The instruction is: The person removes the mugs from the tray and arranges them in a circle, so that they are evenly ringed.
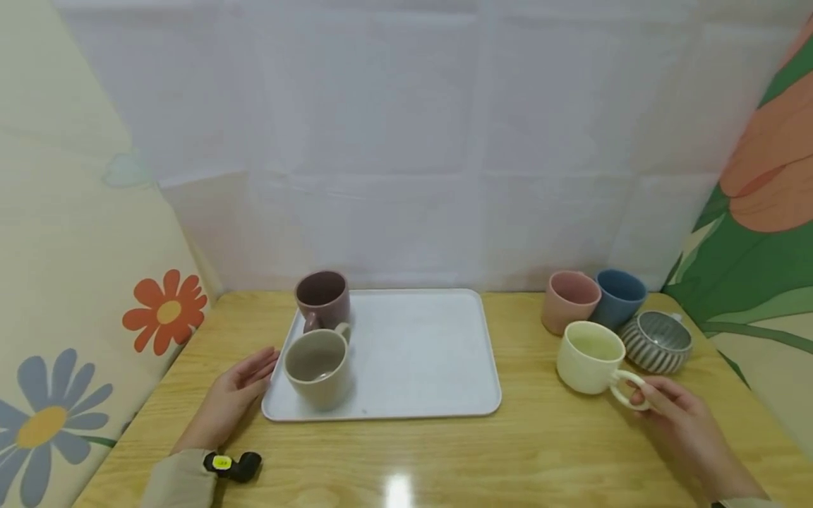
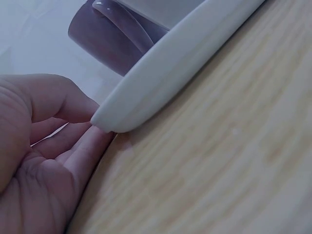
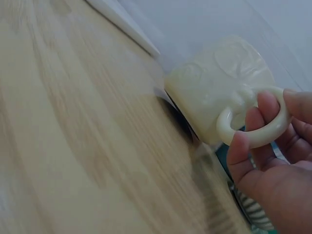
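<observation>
Appears to be a screened-off tabletop booth; whether within a home, lab or studio cannot be told. Wood-grain table (image 1: 540, 451), far edge meeting a white cloth (image 1: 394, 141) with fold creases. Left panel (image 1: 63, 247) and right panel (image 1: 762, 289) flank it, both printed with large plant motifs. Domestic ware on top: mugs (image 1: 581, 370), a white tray (image 1: 419, 353). Patch of glare (image 1: 398, 490) on the near wood.

White tray (image 1: 413, 353): smooth, plastic-looking. On tray's left, plum mug (image 1: 334, 310): glossy, ceramic-looking. Right of tray, cream mug (image 1: 583, 370): glossy, ceramic-looking. Beneath tray, table (image 1: 444, 458): wood-grained, shiny. Behind tray, cloth (image 1: 381, 141): matt, creased.
</observation>
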`<state>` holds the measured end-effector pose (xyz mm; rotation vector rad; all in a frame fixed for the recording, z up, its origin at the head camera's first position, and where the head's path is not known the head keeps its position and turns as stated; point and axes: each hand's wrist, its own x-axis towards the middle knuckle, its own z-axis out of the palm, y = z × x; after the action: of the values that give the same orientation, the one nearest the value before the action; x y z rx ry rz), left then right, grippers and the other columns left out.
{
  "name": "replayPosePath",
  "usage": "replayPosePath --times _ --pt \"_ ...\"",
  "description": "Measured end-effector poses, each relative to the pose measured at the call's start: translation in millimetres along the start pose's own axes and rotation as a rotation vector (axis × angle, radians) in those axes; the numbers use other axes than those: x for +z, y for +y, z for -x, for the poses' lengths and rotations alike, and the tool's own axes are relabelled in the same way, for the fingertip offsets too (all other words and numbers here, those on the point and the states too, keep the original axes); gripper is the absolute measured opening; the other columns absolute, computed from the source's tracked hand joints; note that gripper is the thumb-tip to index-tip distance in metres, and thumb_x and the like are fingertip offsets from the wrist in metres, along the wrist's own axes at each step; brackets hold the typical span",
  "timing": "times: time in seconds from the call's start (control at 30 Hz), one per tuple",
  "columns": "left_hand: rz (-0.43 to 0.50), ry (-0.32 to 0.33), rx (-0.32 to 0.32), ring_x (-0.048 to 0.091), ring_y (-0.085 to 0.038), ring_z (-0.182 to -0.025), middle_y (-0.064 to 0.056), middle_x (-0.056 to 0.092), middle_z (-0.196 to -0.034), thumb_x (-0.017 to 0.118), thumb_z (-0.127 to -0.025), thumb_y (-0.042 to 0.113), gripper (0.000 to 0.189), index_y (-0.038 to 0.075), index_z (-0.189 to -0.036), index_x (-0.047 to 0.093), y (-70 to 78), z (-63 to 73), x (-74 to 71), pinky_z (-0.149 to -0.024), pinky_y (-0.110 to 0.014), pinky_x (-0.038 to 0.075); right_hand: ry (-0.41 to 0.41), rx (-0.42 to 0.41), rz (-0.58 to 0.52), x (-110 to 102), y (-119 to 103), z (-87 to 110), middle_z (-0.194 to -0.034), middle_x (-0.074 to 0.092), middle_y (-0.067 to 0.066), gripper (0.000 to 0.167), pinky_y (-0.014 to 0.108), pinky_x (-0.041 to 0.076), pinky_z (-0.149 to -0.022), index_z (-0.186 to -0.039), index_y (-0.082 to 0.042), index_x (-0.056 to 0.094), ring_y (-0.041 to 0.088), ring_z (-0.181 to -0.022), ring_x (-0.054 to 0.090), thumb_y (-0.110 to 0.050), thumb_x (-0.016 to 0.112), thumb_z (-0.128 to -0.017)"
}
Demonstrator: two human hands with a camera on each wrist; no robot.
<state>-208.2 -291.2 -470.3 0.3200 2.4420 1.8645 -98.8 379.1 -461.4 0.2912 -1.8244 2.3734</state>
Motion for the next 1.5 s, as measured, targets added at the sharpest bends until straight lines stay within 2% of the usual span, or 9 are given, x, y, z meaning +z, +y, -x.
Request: replayPosePath --times 0.1,0.3,0.43,0.6,0.9,1.23,1.3,1.4,1.5 --pt "-0.018 -0.001 -0.007 0.051 0.016 -0.116 -0.032 0.034 -0.155 0.054 -0.105 0.01 0.059 -0.011 -0.154 0.028 1.6 -0.8 0.7 -0.096 -0.007 0.043 0.042 0.015 -0.015 -11 -1 6.9 -0.095 0.071 0.003 0.031 0.022 0.058 -0.076 -0.109 -0.003 0.071 0.011 -0.088 0.066 0.004 0.041 -0.107" --pt "-0.006 -0.005 0.008 0.05 0.016 -0.117 -0.036 0.029 -0.154 0.052 -0.105 0.007 0.058 -0.013 -0.153 0.027 3.5 -0.8 1.1 -0.096 -0.007 0.042 0.066 -0.011 -0.096 -31 -4 13.9 -0.097 0.072 0.007 0.034 0.025 0.059 -0.078 -0.11 0.0 0.072 0.013 -0.091 0.067 0.007 0.039 -0.106" --pt "0.012 -0.007 0.014 0.051 0.014 -0.117 -0.013 0.047 -0.152 0.054 -0.105 0.007 0.058 -0.012 -0.153 0.028 4.5 -0.4 0.6 -0.096 -0.008 0.043 0.062 -0.02 -0.147 -41 -7 17.8 -0.098 0.073 0.008 0.036 0.026 0.06 -0.08 -0.112 -0.001 0.073 0.015 -0.091 0.069 0.008 0.038 -0.106" --pt "0.057 -0.012 0.038 0.053 0.013 -0.118 0.025 0.055 -0.13 0.055 -0.104 0.005 0.059 -0.015 -0.152 0.027 4.2 0.2 0.7 -0.096 -0.008 0.044 0.072 -0.025 -0.192 -54 -10 21.9 -0.099 0.072 0.01 0.038 0.029 0.06 -0.081 -0.114 0.001 0.072 0.018 -0.093 0.07 0.008 0.036 -0.106" --pt "0.062 -0.008 0.045 0.053 0.013 -0.118 0.027 0.055 -0.129 0.053 -0.105 0.004 0.058 -0.015 -0.152 0.026 2.1 0.4 -0.6 -0.095 -0.008 0.044 0.16 -0.043 -0.116 -58 -12 28.2 -0.095 0.072 0.009 0.036 0.027 0.06 -0.079 -0.108 0.003 0.073 0.014 -0.093 0.068 0.006 0.037 -0.107" --pt "0.018 0.006 0.022 0.052 0.014 -0.117 0.01 0.053 -0.143 0.053 -0.105 0.008 0.058 -0.013 -0.153 0.027 3.7 0.0 -1.6 -0.096 -0.008 0.043 0.371 0.137 0.057 -50 -18 24.5 -0.089 0.07 -0.002 0.024 0.02 0.058 -0.074 -0.098 -0.01 0.076 0.007 -0.081 0.062 -0.008 0.053 -0.105" --pt "-0.005 0.008 0.009 0.052 0.015 -0.117 0.002 0.051 -0.148 0.054 -0.106 0.01 0.059 -0.012 -0.153 0.028 4.1 0.3 -0.8 -0.095 -0.007 0.043 0.389 0.16 0.197 -50 -22 23.8 -0.087 0.07 -0.007 0.022 0.017 0.057 -0.071 -0.097 -0.011 0.076 0.005 -0.079 0.062 -0.012 0.056 -0.105" --pt "-0.004 0.01 0.008 0.052 0.015 -0.117 -0.012 0.046 -0.153 0.053 -0.106 0.01 0.058 -0.011 -0.153 0.028 4.3 0.7 0.3 -0.096 -0.008 0.043 0.38 0.146 0.646 -48 -29 21.3 -0.086 0.063 -0.026 0.021 0.011 0.05 -0.065 -0.1 -0.005 0.073 -0.007 -0.079 0.055 -0.019 0.058 -0.104" --pt "0.005 0.005 0.01 0.052 0.014 -0.118 -0.006 0.049 -0.151 0.053 -0.105 0.007 0.057 -0.012 -0.153 0.028 4.1 1.1 1.2 -0.096 -0.008 0.044 0.379 0.047 1.105 -43 -38 18.5 -0.086 0.051 -0.037 0.023 0.006 0.041 -0.061 -0.104 0.001 0.07 -0.019 -0.079 0.044 -0.019 0.061 -0.102"
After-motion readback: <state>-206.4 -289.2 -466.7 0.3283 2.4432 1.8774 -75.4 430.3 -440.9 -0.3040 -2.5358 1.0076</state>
